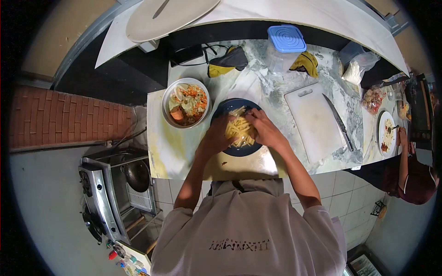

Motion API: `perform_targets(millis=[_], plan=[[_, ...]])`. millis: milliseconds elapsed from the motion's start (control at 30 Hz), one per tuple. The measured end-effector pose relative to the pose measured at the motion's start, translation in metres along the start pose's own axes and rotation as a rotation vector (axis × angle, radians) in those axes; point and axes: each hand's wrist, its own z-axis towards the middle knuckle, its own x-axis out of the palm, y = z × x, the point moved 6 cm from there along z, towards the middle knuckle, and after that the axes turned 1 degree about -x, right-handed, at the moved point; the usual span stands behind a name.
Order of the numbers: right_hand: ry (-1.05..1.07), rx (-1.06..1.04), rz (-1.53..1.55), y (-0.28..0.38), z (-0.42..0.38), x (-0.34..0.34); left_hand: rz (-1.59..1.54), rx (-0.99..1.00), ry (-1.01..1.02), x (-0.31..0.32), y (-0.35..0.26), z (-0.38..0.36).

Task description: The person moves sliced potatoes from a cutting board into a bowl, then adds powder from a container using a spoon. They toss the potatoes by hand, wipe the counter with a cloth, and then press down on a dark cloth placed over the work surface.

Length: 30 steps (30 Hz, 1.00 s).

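Observation:
A dark blue plate or shallow bowl (248, 150) sits near the front edge of the counter. Over it lies a pile of pale yellow cut strips (238, 131), with a glossy sheen that looks like clear plastic around them. My left hand (218, 134) curls around the pile's left side, and my right hand (264, 128) presses on its right side, fingers bent inward. Both sets of fingertips are partly hidden among the strips. Left of the plate stands a white bowl (164, 108) holding shredded carrot, chopped pale vegetables and an orange chunk.
To the right lie a white cutting board (313, 122) and a knife (339, 123). Behind are a blue-lidded plastic container (286, 46) and yellow-and-black cloths (229, 62). At far right, another person's hand (403, 137) is by a white plate (382, 138). A stove (99, 193) stands lower left.

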Motion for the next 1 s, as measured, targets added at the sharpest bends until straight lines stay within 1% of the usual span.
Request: perform_targets(millis=[33, 67, 133, 167, 233, 267, 300, 333, 367, 433, 467, 533, 600, 667, 733, 767, 833, 867, 933, 1000], plan=[[0.027, -0.009, -0.085, 0.003, -0.001, 0.003, 0.077, -0.031, 0.017, 0.000, 0.000, -0.002], [0.055, -0.018, -0.171, 0.005, -0.003, 0.007, 0.076, -0.034, 0.016, 0.001, 0.001, -0.004], [0.054, 0.014, -0.215, 0.009, -0.001, 0.017, 0.212, -0.103, 0.098, 0.012, 0.011, -0.008], [0.049, 0.046, -0.260, 0.008, 0.000, 0.022, 0.212, -0.105, 0.095, 0.018, 0.015, -0.008], [0.047, 0.063, -0.268, 0.004, 0.001, 0.035, 0.221, -0.044, 0.022, 0.027, 0.017, -0.005], [0.042, 0.082, -0.277, 0.005, 0.002, 0.036, 0.222, -0.048, 0.016, 0.026, 0.012, -0.003], [0.044, 0.076, -0.278, 0.007, 0.003, 0.036, 0.165, -0.124, 0.059, 0.027, 0.010, -0.002], [0.037, 0.078, -0.252, 0.007, 0.004, 0.034, 0.106, -0.198, 0.104, 0.028, 0.010, -0.001], [0.031, 0.081, -0.227, 0.007, 0.004, 0.032, 0.104, -0.200, 0.100, 0.031, 0.014, -0.002], [0.004, 0.058, -0.230, 0.003, 0.006, 0.033, 0.020, -0.121, 0.022, 0.034, 0.020, 0.000], [-0.024, 0.037, -0.229, 0.007, 0.008, 0.029, 0.019, -0.121, 0.017, 0.033, 0.020, 0.002], [-0.018, 0.030, -0.196, 0.012, 0.007, 0.021, -0.055, -0.033, -0.047, 0.027, 0.016, 0.004], [-0.014, 0.027, -0.162, 0.020, 0.005, 0.011, -0.106, -0.010, -0.068, 0.017, 0.007, 0.009], [-0.084, -0.045, -0.108, 0.030, 0.001, 0.001, -0.158, 0.012, -0.087, 0.007, -0.002, 0.009], [-0.061, -0.044, -0.074, 0.029, -0.001, 0.001, -0.309, -0.066, -0.015, 0.006, -0.003, 0.008], [-0.038, -0.043, -0.037, 0.028, -0.002, 0.002, -0.311, -0.064, -0.016, 0.005, -0.004, 0.008], [-0.047, -0.049, -0.007, 0.025, -0.007, 0.001, -0.361, 0.025, -0.068, -0.002, -0.010, 0.005], [-0.058, -0.055, 0.023, 0.023, -0.009, 0.001, -0.361, 0.026, -0.068, -0.004, -0.010, 0.003], [-0.060, -0.037, 0.036, 0.015, -0.012, 0.003, -0.168, -0.078, -0.022, -0.007, -0.005, -0.001], [-0.061, -0.008, 0.050, 0.012, -0.015, 0.003, -0.121, -0.088, -0.022, -0.011, -0.006, -0.002]])
